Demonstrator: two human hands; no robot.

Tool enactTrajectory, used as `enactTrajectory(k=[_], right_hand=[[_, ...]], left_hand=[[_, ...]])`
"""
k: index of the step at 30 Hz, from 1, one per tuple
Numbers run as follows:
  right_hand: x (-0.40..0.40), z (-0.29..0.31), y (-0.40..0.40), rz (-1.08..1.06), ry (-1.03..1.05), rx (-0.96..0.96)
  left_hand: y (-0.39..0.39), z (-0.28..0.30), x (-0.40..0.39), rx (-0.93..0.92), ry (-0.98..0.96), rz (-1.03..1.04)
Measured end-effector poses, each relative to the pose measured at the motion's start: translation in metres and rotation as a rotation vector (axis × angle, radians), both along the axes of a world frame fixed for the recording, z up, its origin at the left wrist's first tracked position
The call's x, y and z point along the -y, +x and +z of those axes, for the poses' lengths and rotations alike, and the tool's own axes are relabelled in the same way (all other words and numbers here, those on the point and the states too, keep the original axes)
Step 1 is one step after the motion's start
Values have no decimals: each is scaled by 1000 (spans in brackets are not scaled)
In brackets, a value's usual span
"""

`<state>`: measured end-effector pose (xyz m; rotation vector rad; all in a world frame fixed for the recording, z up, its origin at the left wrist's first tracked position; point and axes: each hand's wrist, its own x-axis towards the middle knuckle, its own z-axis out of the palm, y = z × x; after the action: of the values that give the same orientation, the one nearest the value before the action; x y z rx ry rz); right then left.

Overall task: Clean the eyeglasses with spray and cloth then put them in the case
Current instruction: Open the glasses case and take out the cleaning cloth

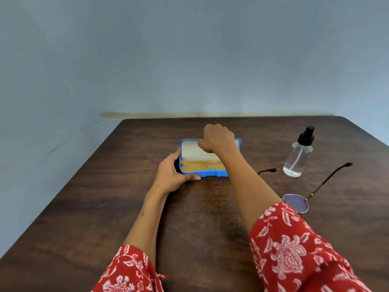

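A blue eyeglass case (212, 173) stands open in the middle of the brown table (105, 207), its lid raised with a white lining (193, 151). A tan cloth (200, 165) lies in its base. My left hand (172, 173) grips the case's left end and front corner. My right hand (217, 138) is closed over the top edge of the raised lid. The eyeglasses (295, 202) lie on the table to the right, temples unfolded, one lens hidden behind my right forearm. A clear spray bottle (299, 154) with a black nozzle stands upright behind them.
A grey-blue wall (189, 60) rises directly behind the table's far edge. Red floral sleeves (294, 249) cover both my upper arms at the bottom of the view. The table's left edge runs diagonally from the far corner toward me.
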<state>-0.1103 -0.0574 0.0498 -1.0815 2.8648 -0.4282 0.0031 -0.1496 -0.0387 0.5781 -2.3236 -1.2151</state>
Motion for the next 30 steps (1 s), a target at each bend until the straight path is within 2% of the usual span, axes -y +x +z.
enactTrajectory(k=[7,10,12,14,18,30], right_hand=[[5,3,-1,-42,-65,144],[0,-5,18,-89,-105,-64],[-11,-8,35,-189,-229,-149],[-25,-11,42,-284,-274,-63],[-46,-22,38,-375,-167,127],[-30,-31,29,-395,-118,203]], left_hand=[[-2,-6,4,41,1,10],[-3,-9,5,44,-15,21],[-3,-10,5,30,-13,29],[-2,-9,4,17,-13,33],[-2,-8,2,5,-12,34],[-2,-7,3,5,-32,39]])
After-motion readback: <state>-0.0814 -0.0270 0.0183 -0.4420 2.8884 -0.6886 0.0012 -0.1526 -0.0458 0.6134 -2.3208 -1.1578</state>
